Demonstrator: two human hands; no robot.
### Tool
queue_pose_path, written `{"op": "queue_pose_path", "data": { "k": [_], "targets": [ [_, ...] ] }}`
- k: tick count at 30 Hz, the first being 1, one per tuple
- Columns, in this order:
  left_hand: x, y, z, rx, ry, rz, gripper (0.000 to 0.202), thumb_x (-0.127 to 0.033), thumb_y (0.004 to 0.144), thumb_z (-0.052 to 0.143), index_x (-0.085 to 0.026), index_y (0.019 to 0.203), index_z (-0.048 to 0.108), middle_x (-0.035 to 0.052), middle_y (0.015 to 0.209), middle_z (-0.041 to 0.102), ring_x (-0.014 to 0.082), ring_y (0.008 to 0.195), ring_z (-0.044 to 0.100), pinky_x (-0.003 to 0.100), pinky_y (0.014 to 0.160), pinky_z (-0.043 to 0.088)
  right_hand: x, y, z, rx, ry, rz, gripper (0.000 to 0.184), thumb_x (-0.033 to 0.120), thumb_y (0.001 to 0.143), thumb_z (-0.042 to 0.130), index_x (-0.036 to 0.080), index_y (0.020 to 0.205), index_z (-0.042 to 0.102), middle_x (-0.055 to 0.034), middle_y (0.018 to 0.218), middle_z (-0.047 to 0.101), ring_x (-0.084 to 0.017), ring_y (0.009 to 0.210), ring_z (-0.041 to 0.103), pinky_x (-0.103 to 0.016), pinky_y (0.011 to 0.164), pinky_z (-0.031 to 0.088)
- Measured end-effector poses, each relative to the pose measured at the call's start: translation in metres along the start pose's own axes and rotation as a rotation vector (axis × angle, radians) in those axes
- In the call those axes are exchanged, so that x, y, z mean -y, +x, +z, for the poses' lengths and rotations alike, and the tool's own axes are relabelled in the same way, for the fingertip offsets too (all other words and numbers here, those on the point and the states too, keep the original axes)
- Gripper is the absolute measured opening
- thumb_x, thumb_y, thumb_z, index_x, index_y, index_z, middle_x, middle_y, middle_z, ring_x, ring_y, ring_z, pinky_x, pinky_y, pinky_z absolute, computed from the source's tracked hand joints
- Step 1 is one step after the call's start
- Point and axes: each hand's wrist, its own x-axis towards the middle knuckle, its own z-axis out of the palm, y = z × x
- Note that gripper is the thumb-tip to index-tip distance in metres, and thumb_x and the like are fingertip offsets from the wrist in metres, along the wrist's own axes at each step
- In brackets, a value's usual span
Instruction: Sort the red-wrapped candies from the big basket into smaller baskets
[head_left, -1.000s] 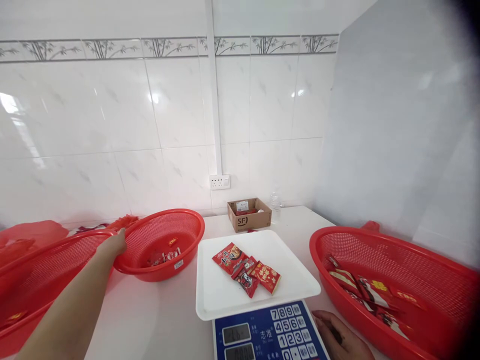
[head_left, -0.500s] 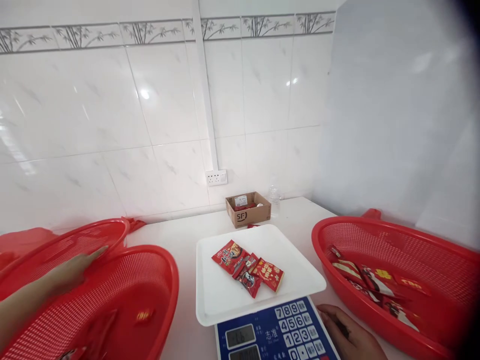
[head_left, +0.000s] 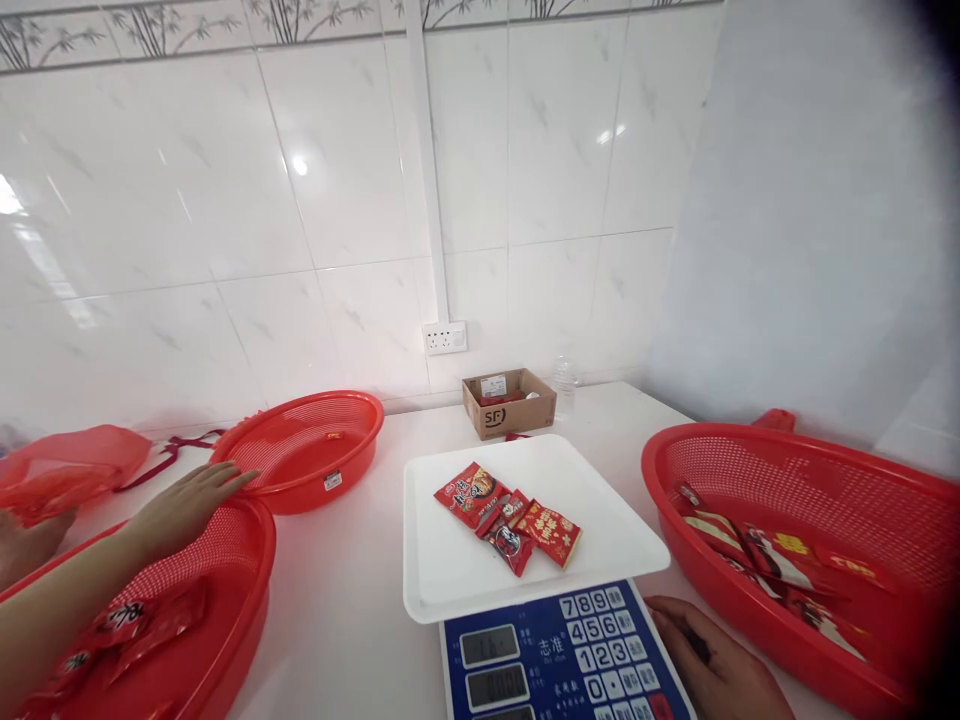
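My right hand (head_left: 709, 655) is at the right side of a blue-and-white digital weighing scale (head_left: 566, 650), its fingers curled against the edge. My left hand is out of view. On the scale's white tray (head_left: 435, 575) lie several small red snack packets (head_left: 510, 515), bunched in the middle. The scale's display digits are hard to read. From the left edge, a co-worker's arm reaches in, with its hand (head_left: 180, 510) over the rims of two red baskets. A second hand (head_left: 34, 545), apparently the co-worker's too, shows farther left.
Snack packets lie in a red basket (head_left: 697, 430) at right and in the near left basket (head_left: 259, 600). A farther red basket (head_left: 360, 485) holds a small packet. Red plastic bag (head_left: 82, 450), cardboard box (head_left: 517, 415) and clear bottle (head_left: 565, 385) stand toward the tiled wall.
The near left basket has shifted left, and the farther one has come right, into fuller view. The co-worker's second hand has appeared. The view has tilted down slightly; my right hand stays at the scale.
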Motion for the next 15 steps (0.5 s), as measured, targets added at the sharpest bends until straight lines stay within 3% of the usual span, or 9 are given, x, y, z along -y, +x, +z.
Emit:
{"op": "queue_pose_path", "data": {
  "k": [3, 7, 15],
  "targets": [
    [-0.019, 0.005, 0.011, 0.092, -0.028, 0.048, 0.046, -0.018, 0.079, 0.03, -0.02, 0.119, 0.054, -0.0017, 0.125, 0.058, 0.0218, 0.123, 0.044, 0.036, 0.104, 0.031, 0.002, -0.001, -0.001, -0.007, -0.005, -0.024, 0.032, 0.053, 0.065, 0.058, 0.027, 0.08, 0.069, -0.0025, 0.086, 0.073, -0.024, 0.076, 0.068, -0.025, 0.06, 0.053],
    [-0.051, 0.005, 0.027, 0.204, -0.072, 0.111, 0.052, -0.042, 0.084, 0.036, -0.017, 0.127, 0.049, 0.0034, 0.129, 0.055, 0.0242, 0.118, 0.049, 0.032, 0.097, 0.04, 0.005, -0.002, -0.001, -0.011, -0.023, -0.013, 0.033, 0.053, 0.064, 0.057, 0.027, 0.08, 0.069, -0.0021, 0.087, 0.073, -0.024, 0.077, 0.067, -0.026, 0.061, 0.054],
    [-0.098, 0.015, 0.03, 0.274, -0.135, 0.224, 0.046, -0.039, 0.083, 0.035, -0.027, 0.124, 0.053, 0.0023, 0.118, 0.063, 0.0282, 0.106, 0.058, 0.036, 0.082, 0.05, 0.003, -0.002, 0.0, -0.012, -0.085, -0.018, 0.041, 0.058, 0.064, 0.051, 0.025, 0.081, 0.067, -0.0038, 0.089, 0.072, -0.024, 0.081, 0.067, -0.028, 0.065, 0.054]
  ]
}}
